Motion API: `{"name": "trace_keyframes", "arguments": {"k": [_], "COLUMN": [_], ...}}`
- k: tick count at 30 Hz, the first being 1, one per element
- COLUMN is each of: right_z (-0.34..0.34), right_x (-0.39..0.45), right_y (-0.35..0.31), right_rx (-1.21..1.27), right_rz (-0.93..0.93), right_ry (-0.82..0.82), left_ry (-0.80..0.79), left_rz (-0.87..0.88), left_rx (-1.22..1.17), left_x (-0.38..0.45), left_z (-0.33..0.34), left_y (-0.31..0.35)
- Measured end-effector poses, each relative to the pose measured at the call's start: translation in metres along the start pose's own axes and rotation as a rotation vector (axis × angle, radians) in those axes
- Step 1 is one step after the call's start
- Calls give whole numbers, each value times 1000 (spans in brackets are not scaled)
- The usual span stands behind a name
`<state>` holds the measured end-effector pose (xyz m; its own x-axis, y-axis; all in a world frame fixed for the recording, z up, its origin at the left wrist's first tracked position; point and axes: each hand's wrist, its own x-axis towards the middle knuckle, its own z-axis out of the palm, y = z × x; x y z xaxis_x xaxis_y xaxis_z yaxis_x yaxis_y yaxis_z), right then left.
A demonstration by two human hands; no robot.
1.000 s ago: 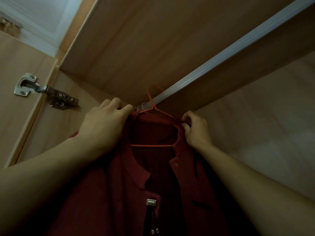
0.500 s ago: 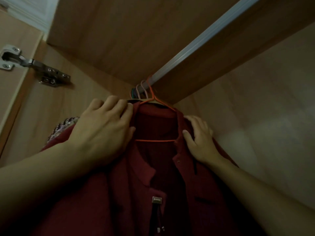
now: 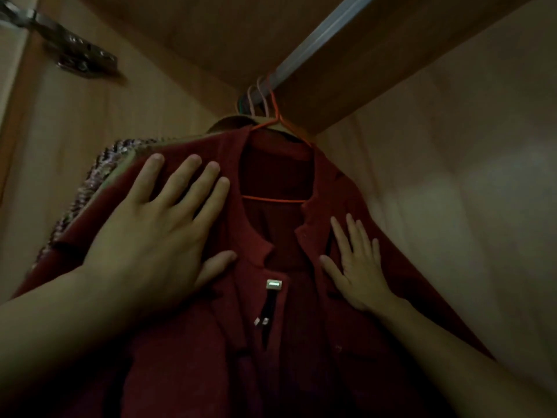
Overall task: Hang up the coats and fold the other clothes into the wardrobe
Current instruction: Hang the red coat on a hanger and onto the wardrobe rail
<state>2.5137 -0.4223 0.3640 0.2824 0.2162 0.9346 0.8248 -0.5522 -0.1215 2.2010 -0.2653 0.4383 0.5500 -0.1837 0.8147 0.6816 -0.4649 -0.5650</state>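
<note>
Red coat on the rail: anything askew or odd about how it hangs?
Nothing stands out. The red coat sits evenly on the orange hanger, hooked on the rail; left hand and right hand lie flat on it.

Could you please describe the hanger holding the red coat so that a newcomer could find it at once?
Follow the metal rail to its crowded end. The orange wire hanger hangs frontmost, inside the red coat; neighbouring hooks look paler.

The red coat (image 3: 301,342) and neighbouring hangers (image 3: 256,98) crowd the rail's (image 3: 316,34) left end; its right stretch is bare.
</note>
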Motion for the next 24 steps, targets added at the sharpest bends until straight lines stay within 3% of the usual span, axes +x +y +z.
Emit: {"name": "trace_keyframes", "arguments": {"k": [8,15,24], "right_z": [-14,-35,-66], "right_x": [-46,-120,-171], "right_y": [6,15,15], "right_rx": [-9,-260,-224], "right_rz": [-28,-66,-43], "right_ry": [-73,-156,-151], "left_ry": [-49,-184,-236], "left_rz": [49,65,72], "left_rx": [-37,-81,-174], "left_x": [-36,-96,-136], "left_z": [-33,-61,-85], "left_y": [18,46,84]}}
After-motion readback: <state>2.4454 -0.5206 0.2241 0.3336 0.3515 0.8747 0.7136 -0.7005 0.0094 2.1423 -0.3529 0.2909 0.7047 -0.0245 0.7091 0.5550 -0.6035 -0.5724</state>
